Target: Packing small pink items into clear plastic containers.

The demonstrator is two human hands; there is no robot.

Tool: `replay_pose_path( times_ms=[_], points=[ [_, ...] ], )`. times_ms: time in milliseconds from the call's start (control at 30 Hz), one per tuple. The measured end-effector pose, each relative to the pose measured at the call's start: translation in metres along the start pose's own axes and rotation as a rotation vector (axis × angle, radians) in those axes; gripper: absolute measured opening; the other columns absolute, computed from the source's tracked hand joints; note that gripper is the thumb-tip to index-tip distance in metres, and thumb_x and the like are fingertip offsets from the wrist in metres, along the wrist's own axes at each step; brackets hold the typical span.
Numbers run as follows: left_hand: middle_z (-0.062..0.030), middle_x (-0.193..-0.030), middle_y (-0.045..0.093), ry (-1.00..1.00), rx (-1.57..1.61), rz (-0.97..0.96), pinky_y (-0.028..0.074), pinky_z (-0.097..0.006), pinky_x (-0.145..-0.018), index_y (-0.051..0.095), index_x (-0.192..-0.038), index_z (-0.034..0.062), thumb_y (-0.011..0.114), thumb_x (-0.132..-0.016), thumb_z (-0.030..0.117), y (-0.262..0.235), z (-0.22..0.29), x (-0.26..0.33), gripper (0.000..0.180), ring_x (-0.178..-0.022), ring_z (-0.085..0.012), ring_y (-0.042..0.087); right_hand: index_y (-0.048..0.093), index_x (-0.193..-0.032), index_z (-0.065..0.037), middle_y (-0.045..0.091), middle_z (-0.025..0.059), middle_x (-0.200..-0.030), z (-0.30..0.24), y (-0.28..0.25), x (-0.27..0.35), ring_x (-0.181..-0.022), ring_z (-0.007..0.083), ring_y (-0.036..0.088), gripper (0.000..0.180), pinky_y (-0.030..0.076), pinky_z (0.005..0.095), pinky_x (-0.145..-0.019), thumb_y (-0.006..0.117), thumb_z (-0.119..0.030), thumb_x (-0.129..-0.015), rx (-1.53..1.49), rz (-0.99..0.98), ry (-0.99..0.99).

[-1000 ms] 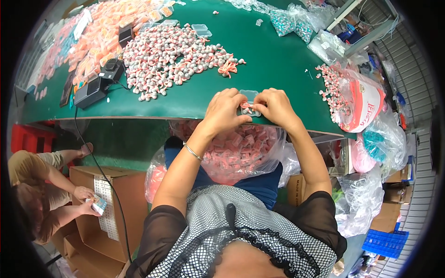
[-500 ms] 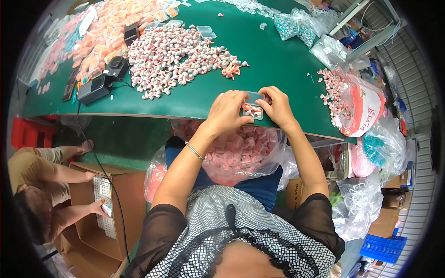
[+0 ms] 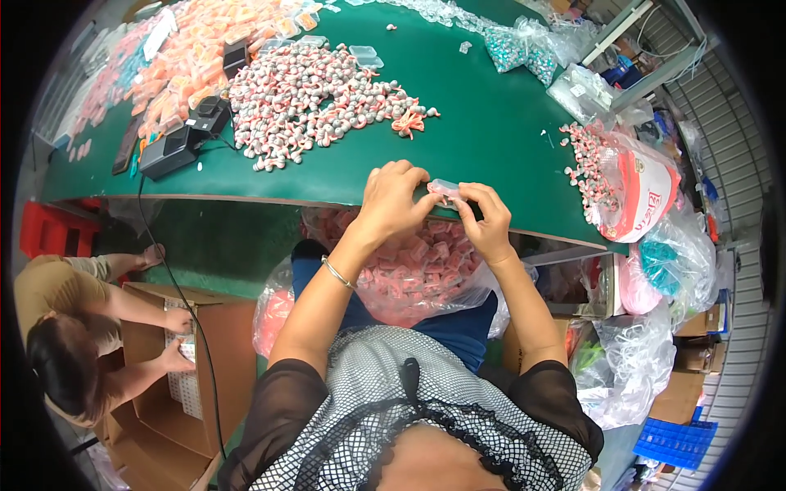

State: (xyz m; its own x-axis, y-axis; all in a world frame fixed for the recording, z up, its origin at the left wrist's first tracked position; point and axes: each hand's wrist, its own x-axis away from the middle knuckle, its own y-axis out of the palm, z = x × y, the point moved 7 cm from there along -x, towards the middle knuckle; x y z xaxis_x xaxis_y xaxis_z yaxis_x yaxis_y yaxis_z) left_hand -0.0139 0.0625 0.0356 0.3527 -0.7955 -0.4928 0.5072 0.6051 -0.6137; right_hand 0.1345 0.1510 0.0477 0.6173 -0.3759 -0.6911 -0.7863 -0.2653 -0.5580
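Clear case [image 3: 445, 187] btwn L grip [image 3: 395, 195] & R grip [image 3: 490, 219], touching both.

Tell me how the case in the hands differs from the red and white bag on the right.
The case is much smaller than the bag. The case is clear plastic; the bag is largely red and white. The left hand and right hand hold the case; neither touches the bag. Both have pink pieces in or beside them.
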Motion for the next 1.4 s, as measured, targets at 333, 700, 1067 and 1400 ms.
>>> replay_pose_path(
  times_ms=[333, 700, 1067, 1400],
  points=[
    [-0.0055, -0.075, 0.067, -0.247, -0.031, 0.144, 0.045, -0.041, -0.071, 0.075, -0.077, 0.0103, 0.078, -0.076, 0.024, 0.006, 0.001, 0.011, 0.014, -0.079, -0.0258, 0.065, 0.066, -0.092, -0.002, 0.069, 0.0143, -0.094, -0.005, 0.002, 0.003, -0.089, 0.0302, 0.068, 0.016, 0.056, 0.0375, -0.078, 0.073, 0.001, -0.078, -0.017, 0.039, -0.03],
    [-0.0009, -0.077, 0.066, -0.189, -0.099, 0.329, 0.038, -0.039, -0.077, 0.075, -0.079, 0.0126, 0.078, -0.075, 0.022, 0.01, 0.015, 0.035, 0.011, -0.08, -0.0215, 0.061, 0.065, -0.091, -0.003, 0.068, 0.0141, -0.094, -0.009, 0.004, 0.006, -0.09, 0.0317, 0.068, 0.02, 0.056, 0.0385, -0.079, 0.074, 0.003, -0.075, 0.024, 0.05, -0.11],
    [-0.0101, -0.112, 0.057, -0.138, -0.122, 0.168, 0.041, -0.045, -0.084, 0.062, -0.12, 0.0058, 0.072, -0.076, 0.015, 0.01, 0.03, 0.055, 0.047, -0.103, -0.0297, 0.053, 0.065, -0.094, -0.003, 0.067, 0.0147, -0.1, -0.009, 0.007, 0.012, -0.097, 0.0347, 0.066, 0.022, 0.054, 0.0424, -0.086, 0.073, 0.001, -0.074, 0.061, -0.006, -0.16],
    [-0.0065, -0.109, 0.063, 0.251, -0.155, 0.061, 0.044, -0.039, -0.08, 0.063, -0.112, 0.0076, 0.072, -0.08, 0.022, 0.003, 0.03, 0.031, 0.037, -0.098, -0.0254, 0.059, 0.062, -0.106, -0.004, 0.063, 0.0155, -0.105, -0.019, 0.007, 0.014, -0.098, 0.0364, 0.062, 0.036, 0.052, 0.0439, -0.085, 0.075, 0.0, -0.072, 0.036, -0.126, -0.119]
  ],
)
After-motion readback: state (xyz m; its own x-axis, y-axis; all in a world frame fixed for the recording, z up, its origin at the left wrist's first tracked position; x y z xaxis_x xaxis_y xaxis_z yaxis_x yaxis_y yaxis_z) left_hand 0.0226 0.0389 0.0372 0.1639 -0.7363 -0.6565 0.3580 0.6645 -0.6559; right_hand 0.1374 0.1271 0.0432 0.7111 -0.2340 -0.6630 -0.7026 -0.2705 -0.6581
